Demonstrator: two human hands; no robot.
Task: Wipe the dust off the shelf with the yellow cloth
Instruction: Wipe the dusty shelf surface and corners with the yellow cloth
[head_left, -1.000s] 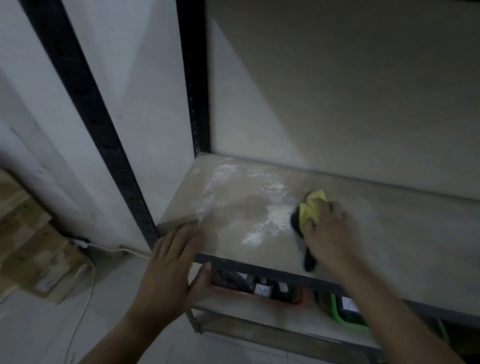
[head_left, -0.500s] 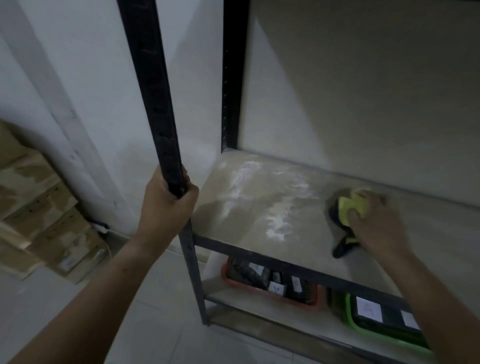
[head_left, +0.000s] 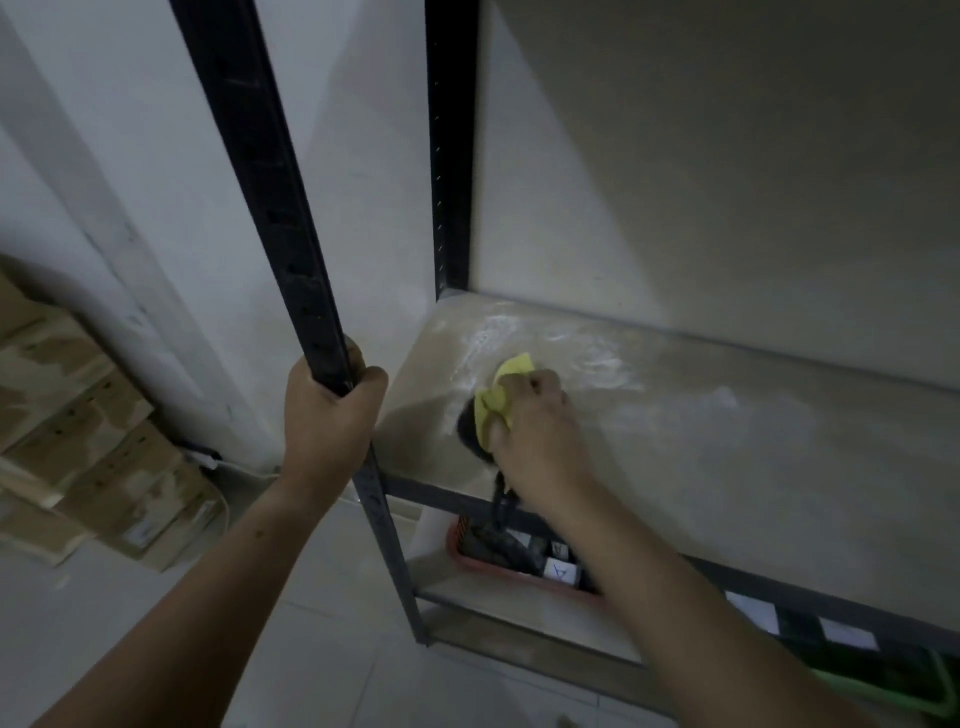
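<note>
The shelf board is pale wood in a dark metal frame, with white dust streaked over its back left corner. My right hand presses the yellow cloth onto the board near its left front; a dark part of the cloth trails over the front edge. My left hand is closed around the front left upright post of the rack, level with the board.
A red tray and a green tray with dark labelled items sit on the lower shelf. Cardboard boxes are stacked on the floor at left beside a white cable. The wall stands close behind and left of the rack.
My right hand slid the cloth leftward into the dusty patch, and much of the front dust pile is gone. My left hand went from the shelf's front edge to gripping the post.
</note>
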